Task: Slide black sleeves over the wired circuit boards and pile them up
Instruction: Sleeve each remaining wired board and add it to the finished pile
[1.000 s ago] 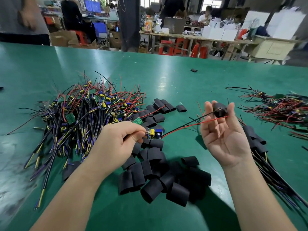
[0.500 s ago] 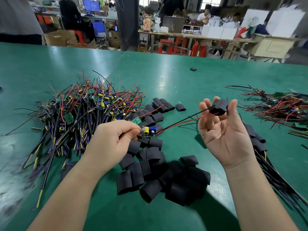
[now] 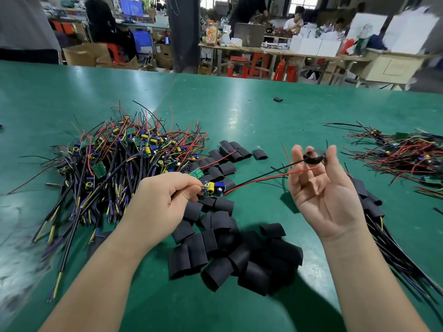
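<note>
Risk: red wire (image 3: pixel 275 175) looks to run under the sleeve (image 3: pixel 314 158), which your right hand (image 3: pixel 323 195) pinches at the fingertips, palm open, centre right. Your left hand (image 3: pixel 163 202) pinches the board (image 3: pixel 212 188), mid-frame. Push now and only the black wire (image 3: pixel 275 169) threads; the sleeve jams.

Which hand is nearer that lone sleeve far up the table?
Right. The lone sleeve lies far beyond the right hand, slightly left; the left hand is farther left.

You are working with bare forearms (image 3: pixel 103 271), and your left hand (image 3: pixel 164 202) and right hand (image 3: pixel 326 190) are going uncovered too.
</note>
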The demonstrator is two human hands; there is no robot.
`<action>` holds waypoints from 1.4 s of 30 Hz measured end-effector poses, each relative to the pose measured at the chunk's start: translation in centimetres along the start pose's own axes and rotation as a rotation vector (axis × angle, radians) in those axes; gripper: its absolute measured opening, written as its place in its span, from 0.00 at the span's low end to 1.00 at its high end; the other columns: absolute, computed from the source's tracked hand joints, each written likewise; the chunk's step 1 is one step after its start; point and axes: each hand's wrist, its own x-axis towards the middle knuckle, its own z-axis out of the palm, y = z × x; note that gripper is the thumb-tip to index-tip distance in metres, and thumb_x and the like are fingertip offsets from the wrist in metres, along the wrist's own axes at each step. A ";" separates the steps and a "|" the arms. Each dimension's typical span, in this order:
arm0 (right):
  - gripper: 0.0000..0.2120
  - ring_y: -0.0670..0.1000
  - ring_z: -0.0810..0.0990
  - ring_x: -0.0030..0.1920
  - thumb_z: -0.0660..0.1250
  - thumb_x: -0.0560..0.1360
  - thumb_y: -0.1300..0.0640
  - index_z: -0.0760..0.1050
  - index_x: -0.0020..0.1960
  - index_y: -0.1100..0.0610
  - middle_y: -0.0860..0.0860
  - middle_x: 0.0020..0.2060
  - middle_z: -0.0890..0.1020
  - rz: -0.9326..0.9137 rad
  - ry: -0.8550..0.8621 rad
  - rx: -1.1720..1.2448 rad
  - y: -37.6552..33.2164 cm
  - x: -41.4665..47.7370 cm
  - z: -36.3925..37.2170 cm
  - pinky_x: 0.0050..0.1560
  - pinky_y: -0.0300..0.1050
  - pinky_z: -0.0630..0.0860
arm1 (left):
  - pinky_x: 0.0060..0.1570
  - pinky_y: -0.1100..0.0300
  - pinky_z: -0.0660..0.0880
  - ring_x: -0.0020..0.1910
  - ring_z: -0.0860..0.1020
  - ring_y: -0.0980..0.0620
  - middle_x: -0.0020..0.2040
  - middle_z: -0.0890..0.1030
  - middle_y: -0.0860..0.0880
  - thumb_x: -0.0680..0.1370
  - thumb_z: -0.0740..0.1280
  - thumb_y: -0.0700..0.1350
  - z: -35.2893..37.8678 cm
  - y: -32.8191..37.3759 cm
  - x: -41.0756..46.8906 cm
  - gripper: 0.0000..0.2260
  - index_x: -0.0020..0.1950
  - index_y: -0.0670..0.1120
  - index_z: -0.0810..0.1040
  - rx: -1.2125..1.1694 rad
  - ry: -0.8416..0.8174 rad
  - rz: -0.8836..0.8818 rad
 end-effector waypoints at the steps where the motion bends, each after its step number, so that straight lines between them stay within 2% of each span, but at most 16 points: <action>1: 0.13 0.47 0.84 0.38 0.64 0.70 0.47 0.73 0.47 0.57 0.54 0.42 0.84 -0.007 -0.008 -0.012 0.0 -0.1 0.0 0.36 0.37 0.80 | 0.42 0.74 0.71 0.40 0.78 0.61 0.36 0.81 0.56 0.75 0.64 0.42 0.0 0.0 0.0 0.08 0.44 0.44 0.83 -0.003 0.004 -0.001; 10: 0.15 0.47 0.84 0.40 0.61 0.71 0.45 0.75 0.52 0.51 0.49 0.41 0.84 -0.006 -0.109 -0.102 0.0 -0.7 0.5 0.39 0.38 0.79 | 0.41 0.73 0.72 0.39 0.79 0.60 0.36 0.81 0.56 0.76 0.65 0.43 0.1 -0.3 0.0 0.06 0.44 0.47 0.82 -0.044 0.034 -0.029; 16: 0.15 0.47 0.84 0.41 0.62 0.71 0.46 0.77 0.50 0.53 0.50 0.42 0.84 0.000 -0.138 -0.072 0.1 -0.8 0.6 0.38 0.38 0.79 | 0.38 0.75 0.70 0.37 0.78 0.63 0.35 0.81 0.58 0.76 0.65 0.45 -0.1 -0.1 0.0 0.06 0.43 0.56 0.79 -0.076 0.061 -0.045; 19: 0.14 0.49 0.85 0.43 0.61 0.71 0.46 0.78 0.50 0.52 0.50 0.44 0.85 -0.003 -0.153 -0.075 0.3 -0.8 0.5 0.39 0.39 0.80 | 0.38 0.76 0.69 0.38 0.78 0.64 0.35 0.81 0.59 0.77 0.66 0.42 -0.2 0.0 0.0 0.08 0.43 0.56 0.79 -0.069 0.061 -0.046; 22: 0.12 0.52 0.85 0.48 0.62 0.72 0.47 0.82 0.45 0.50 0.51 0.46 0.85 0.009 -0.186 -0.099 0.6 -0.9 0.4 0.42 0.41 0.80 | 0.36 0.76 0.68 0.35 0.77 0.64 0.34 0.80 0.57 0.78 0.66 0.39 -0.1 0.1 0.0 0.11 0.42 0.55 0.78 -0.051 0.059 -0.059; 25: 0.07 0.54 0.84 0.51 0.64 0.71 0.49 0.77 0.47 0.49 0.51 0.49 0.85 0.009 -0.207 -0.116 1.3 -0.9 0.3 0.45 0.41 0.79 | 0.34 0.75 0.68 0.33 0.76 0.64 0.33 0.80 0.56 0.78 0.66 0.40 0.1 0.0 0.0 0.10 0.41 0.53 0.79 -0.026 0.077 -0.082; 28: 0.05 0.53 0.84 0.50 0.63 0.72 0.55 0.72 0.48 0.50 0.52 0.51 0.84 -0.050 -0.195 -0.174 1.8 -0.7 0.2 0.44 0.40 0.79 | 0.34 0.75 0.68 0.33 0.76 0.62 0.32 0.80 0.57 0.78 0.66 0.40 0.2 -0.2 0.0 0.08 0.41 0.51 0.80 0.004 0.088 -0.096; 31: 0.10 0.52 0.84 0.49 0.63 0.71 0.59 0.71 0.51 0.50 0.53 0.52 0.84 -0.093 -0.197 -0.246 2.2 -0.6 0.2 0.43 0.39 0.78 | 0.35 0.76 0.67 0.35 0.76 0.64 0.32 0.79 0.57 0.77 0.65 0.44 0.3 0.0 -0.1 0.07 0.41 0.51 0.80 0.036 0.071 -0.066; 34: 0.13 0.52 0.84 0.48 0.65 0.69 0.61 0.72 0.52 0.51 0.53 0.53 0.84 -0.022 -0.244 -0.300 3.5 -0.8 0.3 0.42 0.39 0.78 | 0.34 0.76 0.67 0.34 0.76 0.63 0.32 0.79 0.58 0.76 0.64 0.46 0.7 0.5 -0.1 0.07 0.40 0.55 0.78 -0.013 0.044 -0.050; 37: 0.13 0.48 0.83 0.46 0.68 0.66 0.62 0.75 0.50 0.53 0.54 0.54 0.84 0.072 -0.293 -0.347 5.4 -1.2 0.4 0.41 0.37 0.78 | 0.33 0.76 0.66 0.33 0.76 0.62 0.32 0.79 0.58 0.76 0.64 0.46 1.2 1.0 -0.3 0.07 0.41 0.56 0.79 -0.041 0.017 -0.029; 42: 0.12 0.46 0.83 0.42 0.70 0.64 0.63 0.77 0.47 0.55 0.54 0.51 0.85 0.064 -0.254 -0.352 5.9 -1.0 0.4 0.40 0.37 0.78 | 0.35 0.76 0.68 0.34 0.77 0.64 0.36 0.81 0.61 0.76 0.64 0.47 1.0 1.4 -0.2 0.08 0.41 0.61 0.77 -0.136 0.030 -0.061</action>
